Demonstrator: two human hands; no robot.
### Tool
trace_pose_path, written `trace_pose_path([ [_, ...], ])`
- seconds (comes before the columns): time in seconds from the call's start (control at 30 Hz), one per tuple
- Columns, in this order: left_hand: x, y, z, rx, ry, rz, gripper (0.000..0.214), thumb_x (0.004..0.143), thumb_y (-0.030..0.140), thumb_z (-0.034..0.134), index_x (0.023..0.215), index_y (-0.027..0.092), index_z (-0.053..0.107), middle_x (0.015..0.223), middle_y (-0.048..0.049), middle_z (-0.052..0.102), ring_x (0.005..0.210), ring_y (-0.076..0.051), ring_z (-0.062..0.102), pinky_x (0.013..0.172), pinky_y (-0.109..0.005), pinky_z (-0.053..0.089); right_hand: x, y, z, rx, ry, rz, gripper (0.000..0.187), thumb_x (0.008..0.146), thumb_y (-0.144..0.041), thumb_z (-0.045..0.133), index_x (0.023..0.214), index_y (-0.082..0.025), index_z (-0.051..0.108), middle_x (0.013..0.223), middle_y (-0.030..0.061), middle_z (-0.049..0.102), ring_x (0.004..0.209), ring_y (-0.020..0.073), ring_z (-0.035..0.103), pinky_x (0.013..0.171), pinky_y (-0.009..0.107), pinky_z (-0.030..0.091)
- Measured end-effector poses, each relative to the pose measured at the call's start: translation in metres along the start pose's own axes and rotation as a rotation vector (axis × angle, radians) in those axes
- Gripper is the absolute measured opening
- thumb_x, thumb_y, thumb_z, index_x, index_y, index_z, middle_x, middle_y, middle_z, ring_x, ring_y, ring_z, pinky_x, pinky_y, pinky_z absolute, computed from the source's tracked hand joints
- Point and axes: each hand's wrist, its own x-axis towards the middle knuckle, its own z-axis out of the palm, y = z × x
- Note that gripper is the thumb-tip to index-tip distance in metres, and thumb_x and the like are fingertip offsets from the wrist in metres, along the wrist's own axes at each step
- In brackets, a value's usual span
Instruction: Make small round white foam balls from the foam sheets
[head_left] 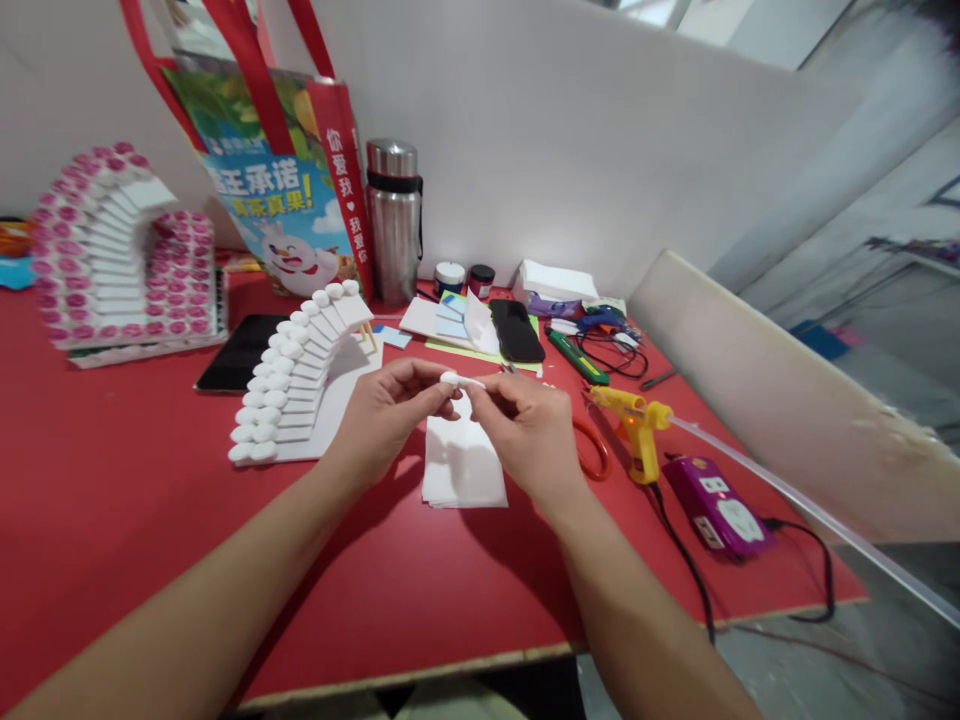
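Forearms angle in from bottom edge. Left hand (386, 410), right hand (534, 425) in narrow pinch grip on small white round-ended piece (451, 378), between fingertips, mid-frame, above white paper stack (466, 462).

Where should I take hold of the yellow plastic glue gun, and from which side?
Probably hold the yellow glue gun by its handle, the right hand coming from the near side of the red table. The handle points that way; the nozzle points left and a clear glue stick juts out behind, so both ends look awkward.
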Motion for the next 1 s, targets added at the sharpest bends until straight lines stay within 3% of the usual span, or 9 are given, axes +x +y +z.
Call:
trace_pose_path([
  [0.2, -0.003, -0.006, 0.010, -0.173, 0.056, -0.030, 0.020, 0.076, 0.030, 0.086, 0.087, 0.017, 0.077, 0.082, -0.0028, 0.075, 0.076, -0.015, 0.070, 0.084, -0.034, 0.060, -0.007, -0.001, 0.008, -0.270, 0.034, -0.238, 0.025, 0.100, -0.022, 0.053, 0.085, -0.017, 0.073, 0.078, 0.0073, 0.074, 0.071, 0.0183, 0.065, 0.067, 0.030, 0.044],
  [0.47, -0.004, 0.003, 0.010, 0.017, 0.090, 0.008, 0.024, 0.071, 0.031, 0.088, 0.087, 0.015, 0.077, 0.080, -0.0047, 0.077, 0.078, -0.019, 0.072, 0.083, -0.038, 0.062, -0.006, 0.002, 0.007, -0.480, -0.011, -0.331, 0.029, 0.102, -0.022, 0.048, 0.083, -0.017, 0.070, 0.074, 0.0076, 0.069, 0.064, 0.0172, 0.059, 0.061, 0.030, 0.039],
  [0.67, -0.001, 0.007, -0.002, 0.198, -0.012, 0.029, 0.028, 0.078, 0.031, 0.083, 0.103, 0.019, 0.081, 0.094, -0.0062, 0.081, 0.087, -0.022, 0.076, 0.090, -0.041, 0.061, -0.005, 0.004, 0.007, -0.468, -0.054, -0.348, 0.028, 0.102, -0.021, 0.049, 0.087, -0.015, 0.071, 0.077, 0.0090, 0.071, 0.067, 0.0184, 0.062, 0.061, 0.031, 0.041],
  [1.0, -0.003, 0.008, -0.004, 0.282, -0.045, 0.078, 0.013, 0.081, 0.029, 0.080, 0.089, 0.019, 0.079, 0.085, -0.0044, 0.078, 0.075, -0.020, 0.074, 0.076, -0.035, 0.062, -0.004, 0.003, -0.001, -0.362, -0.206, -0.292, 0.021, 0.099, -0.017, 0.046, 0.095, -0.016, 0.067, 0.085, 0.0105, 0.070, 0.075, 0.0203, 0.063, 0.067, 0.030, 0.044],
])
